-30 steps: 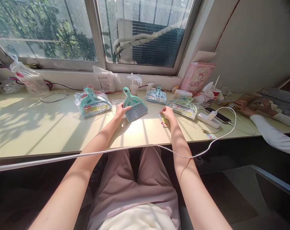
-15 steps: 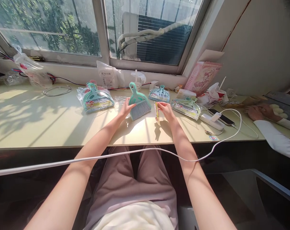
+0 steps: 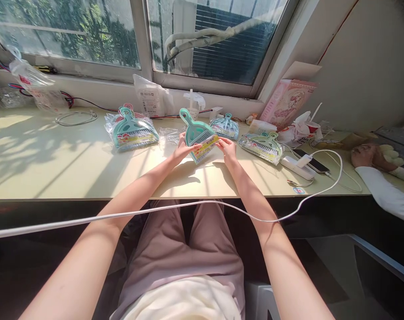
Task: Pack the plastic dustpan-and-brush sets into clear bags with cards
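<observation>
A green dustpan and brush set (image 3: 195,130) is held up over the table, tilted, its handle toward the window. My left hand (image 3: 185,149) grips its left side, the thumb across the front. A yellow printed label (image 3: 206,146) lies across the bristles. The label's right end is pinched in my right hand (image 3: 226,147). Wrapped sets lie around: a green one with a pink handle behind it (image 3: 133,133) on the left, a blue one (image 3: 226,126) behind my right hand, and a green one (image 3: 264,146) to the right.
A white cable (image 3: 188,203) crosses in front of the table edge. To the right are a power strip (image 3: 297,168), a phone (image 3: 312,161) and another person's hands (image 3: 365,155). A pink box (image 3: 293,102), a cup (image 3: 193,111) and plastic bags (image 3: 151,100) stand at the back.
The yellow label has moved left, from beside the dustpan set onto the front of its bristles, and now shows its printed face. The set has tilted. The camera view has shifted slightly.
</observation>
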`<state>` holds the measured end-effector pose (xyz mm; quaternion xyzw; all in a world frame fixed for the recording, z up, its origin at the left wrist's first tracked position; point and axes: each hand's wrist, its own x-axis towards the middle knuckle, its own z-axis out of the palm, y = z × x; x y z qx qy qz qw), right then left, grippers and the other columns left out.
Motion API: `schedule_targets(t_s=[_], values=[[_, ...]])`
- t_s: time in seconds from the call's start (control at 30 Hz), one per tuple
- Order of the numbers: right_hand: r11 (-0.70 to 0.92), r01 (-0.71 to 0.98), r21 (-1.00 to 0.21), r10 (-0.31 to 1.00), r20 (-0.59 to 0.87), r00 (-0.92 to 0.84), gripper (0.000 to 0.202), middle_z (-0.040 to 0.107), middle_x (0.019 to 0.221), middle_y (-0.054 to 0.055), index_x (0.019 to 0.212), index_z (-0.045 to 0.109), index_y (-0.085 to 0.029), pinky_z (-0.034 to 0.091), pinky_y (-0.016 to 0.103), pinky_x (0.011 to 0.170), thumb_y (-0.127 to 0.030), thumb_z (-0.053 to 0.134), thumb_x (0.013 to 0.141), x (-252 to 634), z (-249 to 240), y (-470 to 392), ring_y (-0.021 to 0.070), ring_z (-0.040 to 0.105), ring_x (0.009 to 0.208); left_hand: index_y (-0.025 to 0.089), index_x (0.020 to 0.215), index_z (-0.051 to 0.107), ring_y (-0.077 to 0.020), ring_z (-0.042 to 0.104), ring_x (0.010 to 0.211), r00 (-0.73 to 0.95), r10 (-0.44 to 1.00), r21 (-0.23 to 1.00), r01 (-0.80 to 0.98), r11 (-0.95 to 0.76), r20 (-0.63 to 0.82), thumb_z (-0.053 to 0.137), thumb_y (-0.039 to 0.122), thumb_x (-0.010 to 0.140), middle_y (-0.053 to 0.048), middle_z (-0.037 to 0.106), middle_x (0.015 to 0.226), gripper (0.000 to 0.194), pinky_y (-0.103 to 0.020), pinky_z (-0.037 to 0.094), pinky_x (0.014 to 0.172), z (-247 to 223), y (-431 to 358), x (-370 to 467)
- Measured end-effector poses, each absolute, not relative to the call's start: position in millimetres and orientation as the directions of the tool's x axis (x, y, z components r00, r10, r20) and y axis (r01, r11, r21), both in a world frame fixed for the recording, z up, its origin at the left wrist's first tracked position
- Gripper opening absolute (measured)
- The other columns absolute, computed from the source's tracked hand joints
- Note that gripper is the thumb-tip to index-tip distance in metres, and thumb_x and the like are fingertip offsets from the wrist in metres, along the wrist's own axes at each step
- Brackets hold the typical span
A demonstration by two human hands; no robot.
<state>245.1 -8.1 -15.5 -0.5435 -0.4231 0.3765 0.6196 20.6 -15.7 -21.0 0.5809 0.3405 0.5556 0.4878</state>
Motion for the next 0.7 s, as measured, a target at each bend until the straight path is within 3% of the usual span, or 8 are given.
schedule_targets(t_s=[0.13,0.37,0.5,0.7], values=[[0.113,0.031,-0.993,0.937,0.117,0.330,0.016,0.086,0.110,0.009,0.098,0.080,-0.021,0.069,0.042,0.115,-0.035,0.087,0.093,245,-16,-7,0.0251,0.084,0.116,0.024,0.128,0.055,-0.0440,0.061,0.146,0.166,0.920,0.930,-0.165,-0.329,0.355,0.099,0.028,0.063,-0.015,0.068,0.140,0.078,-0.052,0.055,0.120,-21,-18,19],[0.074,0.221,-0.972,0.925,0.150,0.349,0.038,0.089,0.112,0.012,0.106,0.084,-0.020,0.069,0.038,0.092,-0.053,0.088,0.086,259,-20,-6,0.0293,0.084,0.113,0.023,0.128,0.049,-0.0460,0.060,0.146,0.181,0.914,0.925,-0.181,-0.333,0.364,0.091,0.033,0.060,-0.016,0.069,0.137,0.080,-0.054,0.056,0.117,-24,-14,14],[0.110,0.284,-0.952,0.916,0.208,0.344,0.042,0.089,0.106,0.013,0.098,0.083,-0.021,0.065,0.040,0.092,-0.058,0.090,0.081,265,-23,-3,0.0322,0.082,0.113,0.024,0.132,0.050,-0.0448,0.060,0.146,0.201,0.914,0.930,-0.186,-0.317,0.352,0.092,0.036,0.059,-0.016,0.066,0.140,0.084,-0.053,0.055,0.117,-29,-6,15],[0.096,0.387,-0.917,0.851,0.277,0.446,0.033,0.083,0.102,0.007,0.096,0.063,-0.027,0.059,0.048,0.109,-0.038,0.090,0.080,258,-20,-6,0.0324,0.078,0.111,0.028,0.135,0.052,-0.0423,0.062,0.141,0.198,0.917,0.919,-0.268,-0.288,0.345,0.094,0.032,0.059,-0.011,0.068,0.135,0.086,-0.057,0.051,0.122,-37,1,13]])
